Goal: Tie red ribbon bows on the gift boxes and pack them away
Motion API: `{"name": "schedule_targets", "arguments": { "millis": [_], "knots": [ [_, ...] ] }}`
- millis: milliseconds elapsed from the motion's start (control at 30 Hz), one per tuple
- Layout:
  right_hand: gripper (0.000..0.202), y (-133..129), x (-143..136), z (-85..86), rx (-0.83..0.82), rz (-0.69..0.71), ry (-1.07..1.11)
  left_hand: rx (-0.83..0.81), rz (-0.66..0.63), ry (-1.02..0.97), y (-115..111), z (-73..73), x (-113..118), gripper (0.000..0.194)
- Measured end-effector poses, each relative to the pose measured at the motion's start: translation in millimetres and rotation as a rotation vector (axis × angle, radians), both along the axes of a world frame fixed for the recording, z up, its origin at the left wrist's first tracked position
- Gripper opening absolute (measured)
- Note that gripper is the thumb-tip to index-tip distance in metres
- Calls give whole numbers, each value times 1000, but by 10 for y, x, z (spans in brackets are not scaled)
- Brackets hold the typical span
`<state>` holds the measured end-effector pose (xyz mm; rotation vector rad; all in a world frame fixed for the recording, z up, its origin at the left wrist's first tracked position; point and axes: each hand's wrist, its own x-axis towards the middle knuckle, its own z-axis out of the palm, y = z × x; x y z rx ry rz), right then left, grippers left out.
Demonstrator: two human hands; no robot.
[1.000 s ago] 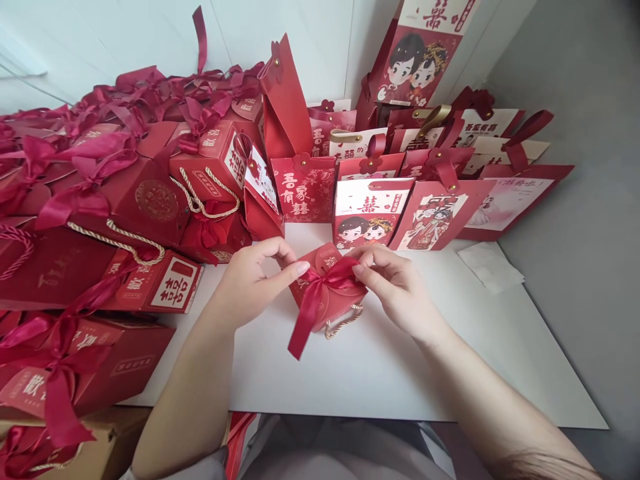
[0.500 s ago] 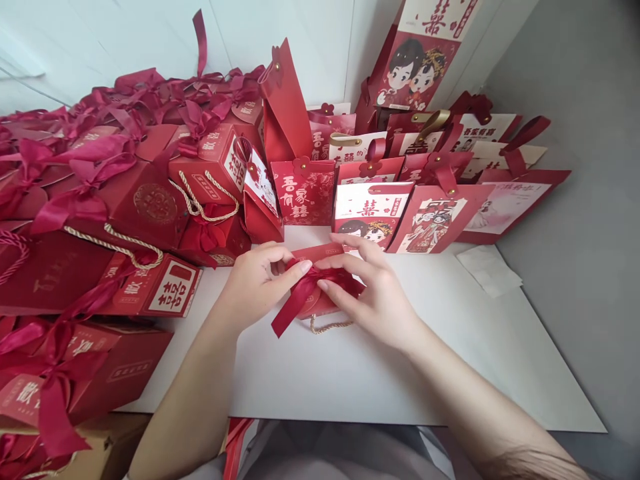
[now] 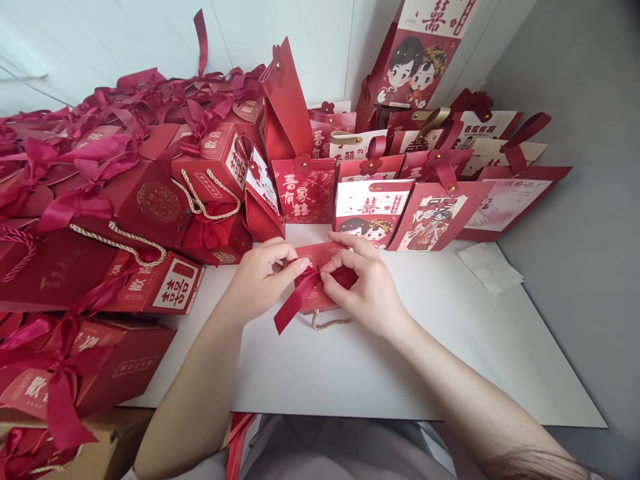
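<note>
A small red gift box [image 3: 314, 300] stands on the white table in front of me, with a twisted gold cord handle [image 3: 330, 325] hanging on its near side. Across its top runs a dark red satin ribbon [image 3: 295, 303], one tail draped towards the lower left. My left hand [image 3: 267, 277] pinches the ribbon between thumb and curled fingers at the box's left. From the right, my right hand [image 3: 373, 283] pinches the ribbon near its middle with thumb and index finger, its other fingers reaching over the box top. My right hand hides part of the box and ribbon.
Stacked red gift boxes [image 3: 143, 190] with ribbon bows fill the left side. Several red and white paper gift bags [image 3: 373, 210] stand along the back. A folded white tissue [image 3: 490, 267] lies on the white table [image 3: 340, 380] near the grey wall at right.
My right thumb and index finger have closed together on the ribbon near its middle. My left hand keeps its pinch, and the box stays in nearly the same place.
</note>
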<state>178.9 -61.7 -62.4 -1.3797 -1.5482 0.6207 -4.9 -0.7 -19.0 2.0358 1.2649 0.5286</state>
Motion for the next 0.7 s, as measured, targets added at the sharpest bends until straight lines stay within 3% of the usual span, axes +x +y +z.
{"name": "schedule_targets", "arguments": {
  "millis": [167,267,333,400,533,700],
  "knots": [
    [4,-28,100,-14,41,81,12,-68,17,-51,5,18,-1,32],
    [25,-68,302,-7,28,143,84,-195,46,-118,-1,29,0,35],
    [27,-81,458,13,33,173,121,-239,58,-132,-3,34,2,40],
    [24,-80,585,39,72,245,58,-236,56,-131,-2,41,0,43],
    [36,-60,673,67,220,347,-73,-235,31,-136,-1,62,-8,41],
    [34,-26,614,-1,368,309,-199,-251,49,-168,-13,65,5,43]
  ]
}}
